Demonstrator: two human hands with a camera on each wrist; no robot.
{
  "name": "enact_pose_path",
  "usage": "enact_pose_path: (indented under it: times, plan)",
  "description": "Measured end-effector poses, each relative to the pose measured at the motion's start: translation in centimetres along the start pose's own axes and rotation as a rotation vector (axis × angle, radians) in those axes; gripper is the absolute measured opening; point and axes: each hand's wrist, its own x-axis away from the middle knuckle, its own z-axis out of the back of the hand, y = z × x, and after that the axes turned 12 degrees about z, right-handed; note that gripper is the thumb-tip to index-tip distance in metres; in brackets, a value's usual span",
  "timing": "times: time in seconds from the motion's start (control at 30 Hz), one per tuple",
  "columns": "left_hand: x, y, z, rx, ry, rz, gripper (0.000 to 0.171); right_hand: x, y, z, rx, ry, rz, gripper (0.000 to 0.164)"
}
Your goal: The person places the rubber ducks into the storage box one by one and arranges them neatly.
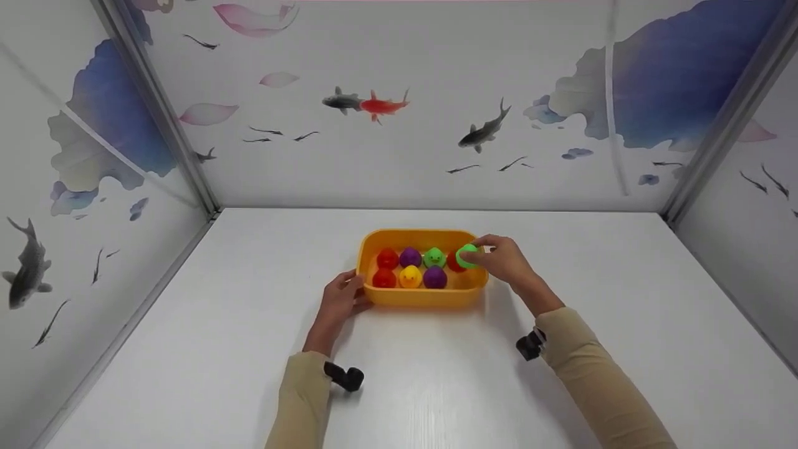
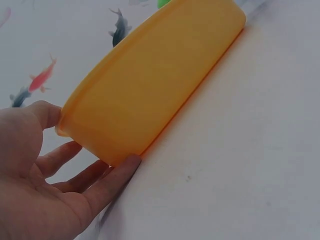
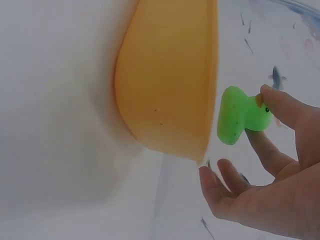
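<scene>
A yellow-orange plastic tub [image 1: 424, 299] stands on the white table with several small rubber ducks inside. My left hand [image 1: 340, 298] holds the tub's left end, thumb at the rim and fingers against the outer wall and bottom edge. Over the right end, my right hand [image 1: 506, 259] pinches a green rubber duck [image 3: 234, 117] by its head between thumb and finger. The other right fingers spread near the rim in the right wrist view. Below that duck, a red duck [image 1: 454, 262] is partly covered. Another green duck [image 1: 434, 257] sits nearer the middle.
Inside the tub are also two red ducks at the left, purple ducks including one at the front [image 1: 435, 278], and a yellow duck [image 1: 410, 277]. White panels [image 1: 399, 168] printed with fish and leaves enclose the table at the back and sides.
</scene>
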Motion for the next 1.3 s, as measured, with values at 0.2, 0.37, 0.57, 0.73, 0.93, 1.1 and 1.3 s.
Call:
enact_pose_path:
  times: [0.2,0.37,0.57,0.73,0.93,1.1,1.3]
  plan:
    - [0.0,0.1,-0.1,0.005,0.001,0.001,0.047,-0.5,1.1,-0.8,-0.004,-0.008,-0.063,0.052]
    - [0.2,0.2,-0.3,-0.003,0.016,-0.004,0.047,-0.5,1.7,-1.7,-0.055,0.019,-0.061,0.05]
    - [0.0,0.3,-0.2,-0.006,0.017,-0.002,0.047,-0.7,1.7,-2.6,-0.055,0.031,-0.114,0.048]
    - [-0.1,0.4,-0.1,-0.006,0.011,-0.009,0.048,-1.0,1.7,-2.7,-0.062,0.022,-0.135,0.05]
    - [-0.3,0.4,-0.1,-0.009,0.013,-0.002,0.049,-1.1,1.7,-2.7,-0.048,0.006,-0.157,0.049]
    - [-0.4,0.3,-0.2,-0.009,0.01,0.006,0.048,-1.2,1.7,-2.8,0.005,-0.024,-0.15,0.047]
    - [-0.5,0.3,-0.2,0.019,-0.007,-0.019,0.047,-1.3,1.8,-2.9,0.029,-0.034,-0.107,0.048]
